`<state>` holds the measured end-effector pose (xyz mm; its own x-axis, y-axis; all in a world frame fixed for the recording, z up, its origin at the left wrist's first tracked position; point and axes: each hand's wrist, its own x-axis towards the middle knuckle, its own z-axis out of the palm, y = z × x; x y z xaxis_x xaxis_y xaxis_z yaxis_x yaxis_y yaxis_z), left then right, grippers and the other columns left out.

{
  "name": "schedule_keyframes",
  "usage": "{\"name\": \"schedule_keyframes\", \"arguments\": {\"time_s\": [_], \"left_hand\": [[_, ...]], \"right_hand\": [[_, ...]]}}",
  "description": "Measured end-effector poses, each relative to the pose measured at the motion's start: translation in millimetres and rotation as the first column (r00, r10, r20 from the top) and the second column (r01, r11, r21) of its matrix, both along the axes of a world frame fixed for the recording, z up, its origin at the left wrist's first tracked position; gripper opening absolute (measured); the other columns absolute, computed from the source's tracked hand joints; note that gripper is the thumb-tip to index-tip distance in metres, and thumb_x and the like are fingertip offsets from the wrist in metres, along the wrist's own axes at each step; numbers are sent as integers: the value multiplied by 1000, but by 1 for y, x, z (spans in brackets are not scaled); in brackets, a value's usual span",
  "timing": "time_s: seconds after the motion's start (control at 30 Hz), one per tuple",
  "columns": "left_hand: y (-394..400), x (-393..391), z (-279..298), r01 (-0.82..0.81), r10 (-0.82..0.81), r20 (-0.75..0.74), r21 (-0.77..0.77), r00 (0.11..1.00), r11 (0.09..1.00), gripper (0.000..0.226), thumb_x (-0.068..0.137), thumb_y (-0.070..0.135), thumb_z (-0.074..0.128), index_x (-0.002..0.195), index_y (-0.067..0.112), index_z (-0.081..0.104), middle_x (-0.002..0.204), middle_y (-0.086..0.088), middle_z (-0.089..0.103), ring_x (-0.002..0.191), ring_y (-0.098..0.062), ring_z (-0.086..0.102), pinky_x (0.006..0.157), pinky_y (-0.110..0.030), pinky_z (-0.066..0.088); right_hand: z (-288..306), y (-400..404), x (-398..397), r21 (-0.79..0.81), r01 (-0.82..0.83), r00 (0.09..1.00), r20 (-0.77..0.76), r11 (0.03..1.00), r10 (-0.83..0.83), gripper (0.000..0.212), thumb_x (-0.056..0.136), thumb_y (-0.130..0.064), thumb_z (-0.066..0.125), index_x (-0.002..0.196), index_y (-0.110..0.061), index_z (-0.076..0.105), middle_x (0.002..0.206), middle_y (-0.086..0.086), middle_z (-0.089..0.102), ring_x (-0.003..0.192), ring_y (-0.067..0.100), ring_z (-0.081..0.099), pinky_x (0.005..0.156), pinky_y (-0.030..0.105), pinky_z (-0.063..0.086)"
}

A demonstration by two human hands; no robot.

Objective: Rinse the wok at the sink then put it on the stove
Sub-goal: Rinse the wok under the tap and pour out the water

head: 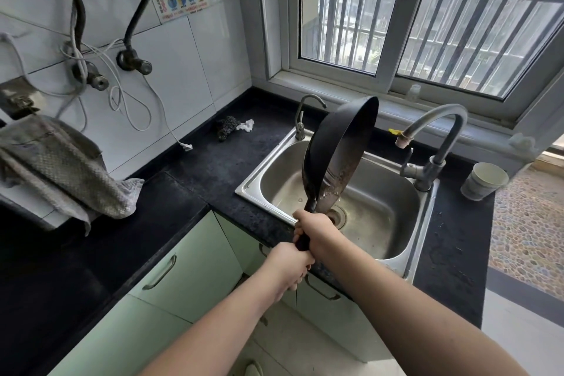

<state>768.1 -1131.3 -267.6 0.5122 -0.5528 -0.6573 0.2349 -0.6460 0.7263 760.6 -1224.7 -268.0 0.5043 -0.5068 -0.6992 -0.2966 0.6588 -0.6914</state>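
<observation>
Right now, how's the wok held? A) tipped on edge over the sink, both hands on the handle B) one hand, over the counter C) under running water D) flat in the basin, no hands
A: the wok stands tipped on edge over the sink, left hand and right hand stacked on its handle; no water runs from the faucet.

both bare forearms extend forward from the lower edge of the view and converge near its centre. the right hand (317, 232) sits farther forward, fingers curled closed around a dark handle (302, 241), back of the hand turned upward. the left hand (288, 265) grips the same handle directly behind it, nearer the body, fingers wrapped underneath, the two hands nearly touching. both wrists are roughly straight; the left forearm angles up from lower left, the right from lower right.
</observation>
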Motion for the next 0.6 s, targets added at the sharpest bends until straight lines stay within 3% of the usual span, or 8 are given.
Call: {"name": "schedule_keyframes", "arguments": {"time_s": [0.27,0.6], "left_hand": [[7,-11,-15,-14,14,-44,10,999,1000,27,83,9,52,61,16,39,49,-1,34,34,-10,25,41,-16,18],[4,-16,-10,-11,6,-60,-100,998,995,28,87,10,52,62,15,39,44,1,34,34,-10,25,40,-19,19]], "right_hand": [[-18,9,-11,-21,39,999,37,999,-38,31,89,0,48,64,-15,36,42,0,31,33,11,27,37,19,26],[-7,1,-17,-114,-75,997,23,991,78,27,85,-3,50,61,-12,40,48,4,35,37,15,31,41,25,31]]}}
